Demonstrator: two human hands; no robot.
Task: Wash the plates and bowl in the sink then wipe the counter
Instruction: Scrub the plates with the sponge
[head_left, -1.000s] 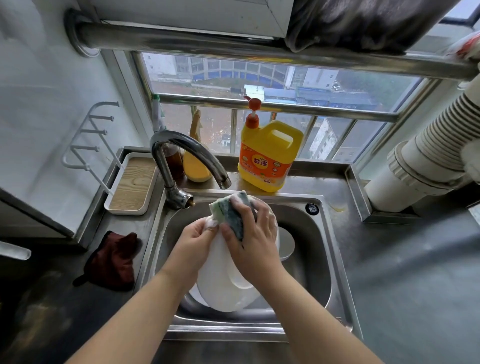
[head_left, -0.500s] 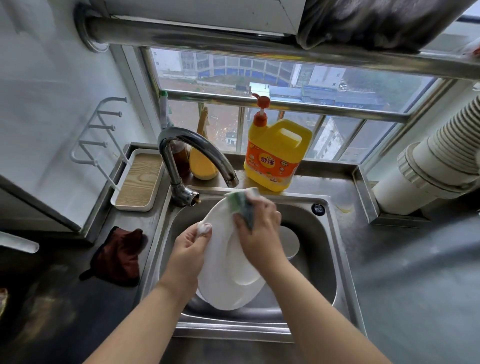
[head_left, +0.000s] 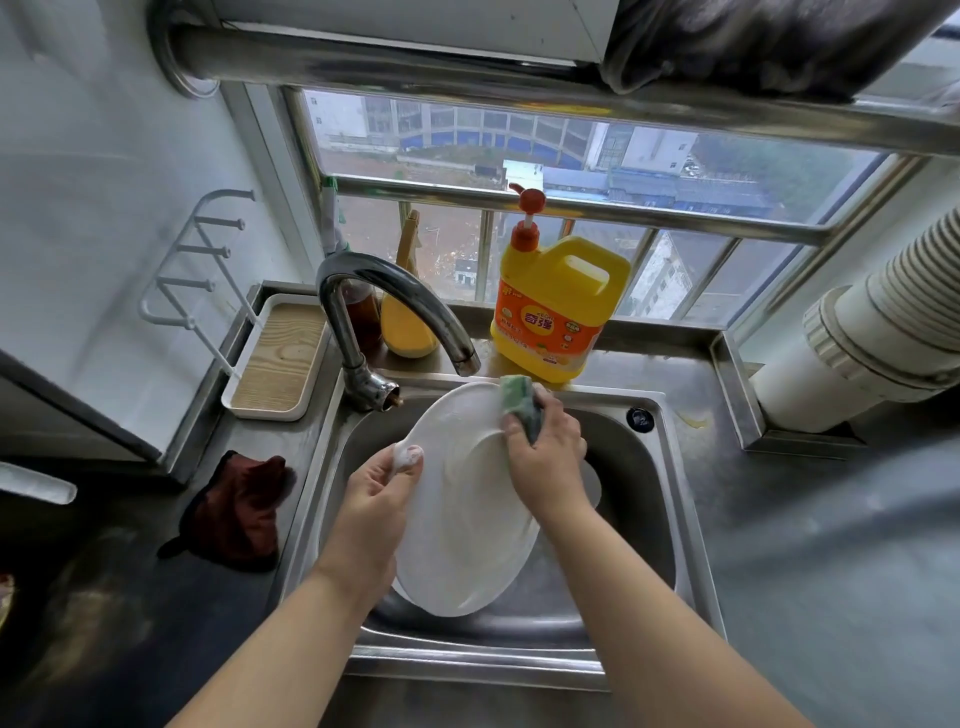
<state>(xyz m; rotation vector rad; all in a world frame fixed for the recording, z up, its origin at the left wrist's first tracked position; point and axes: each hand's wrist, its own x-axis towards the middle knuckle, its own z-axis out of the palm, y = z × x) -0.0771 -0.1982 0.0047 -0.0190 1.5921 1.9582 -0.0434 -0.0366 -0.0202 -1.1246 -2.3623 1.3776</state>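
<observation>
Daylight from window (head_left: 545, 208) at 12 o'clock, soft and overcast, no hard shadows. Scene moderately bright at centre, dim toward 7 and 8 o'clock where tabletop (head_left: 810, 571) goes dark. Mild glare on faucet (head_left: 395, 291) curve and on steel rail (head_left: 519, 73) at top. White plate (head_left: 462, 519) bright but not blown out. Strong wide-angle bending: rail and window bars bow, pipe (head_left: 883, 332) at 3 o'clock stretched. Edges soft, slight motion blur at 9 o'clock wall; centre reasonably sharp.
</observation>
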